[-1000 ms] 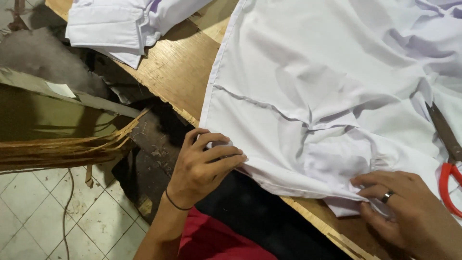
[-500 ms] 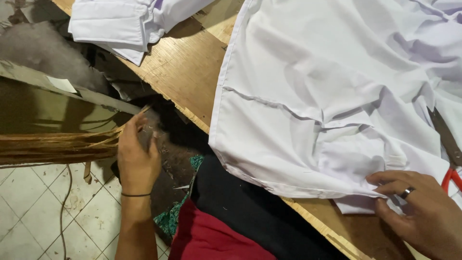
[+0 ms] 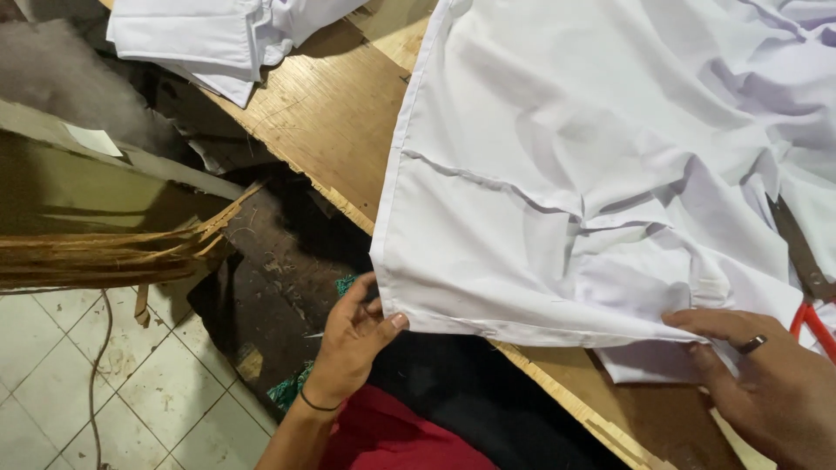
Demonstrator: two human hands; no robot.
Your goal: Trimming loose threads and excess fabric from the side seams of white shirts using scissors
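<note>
I see the left hand (image 3: 353, 335) pinching the near corner of the white cloth (image 3: 575, 174), which lies over the table (image 3: 326, 113) edge. The right hand (image 3: 766, 383) presses its hem flat, probably gripping it. Scissors (image 3: 805, 278) lie beyond. Smoothing step; next needs an even pull.

Worn plywood table (image 3: 331, 130) stands over a dirty white-tiled floor (image 3: 131, 383).

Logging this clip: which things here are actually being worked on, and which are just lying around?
In hand:
- white garment, its hem edge pinched by the left hand at the corner and by the right hand further along
- wooden table under it

Lying about:
- folded white cloth
- red-handled scissors
- frayed board over the tiled floor
</note>
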